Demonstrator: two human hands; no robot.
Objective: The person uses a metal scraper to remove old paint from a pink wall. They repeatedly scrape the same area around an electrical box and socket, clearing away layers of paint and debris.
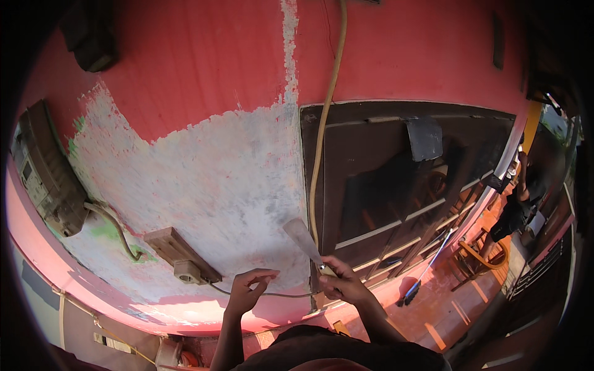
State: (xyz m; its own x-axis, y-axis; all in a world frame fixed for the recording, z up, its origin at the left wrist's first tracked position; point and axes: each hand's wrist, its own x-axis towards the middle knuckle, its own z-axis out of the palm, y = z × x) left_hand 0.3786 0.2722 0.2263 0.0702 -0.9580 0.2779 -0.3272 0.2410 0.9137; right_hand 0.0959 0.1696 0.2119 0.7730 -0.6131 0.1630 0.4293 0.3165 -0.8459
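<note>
My right hand (344, 282) grips the light-coloured handle of a putty knife (301, 237). Its wide grey blade points up and to the left, in front of the scraped wall beside the window frame. My left hand (247, 290) is raised in front of the lower wall, its fingers stretched to the right and the thumb apart from them, holding nothing. Most of the pink wall's (192, 68) lower part is bared to a patchy whitish surface (198, 179). Whether the blade touches the wall, I cannot tell.
A socket on a wooden block (179, 255) and a meter box (49, 173) are fixed to the wall. A tan cable (324, 117) hangs by the dark-framed window (396, 173). At right are a broom (427, 266), a wooden chair (482, 256) and another person (516, 207).
</note>
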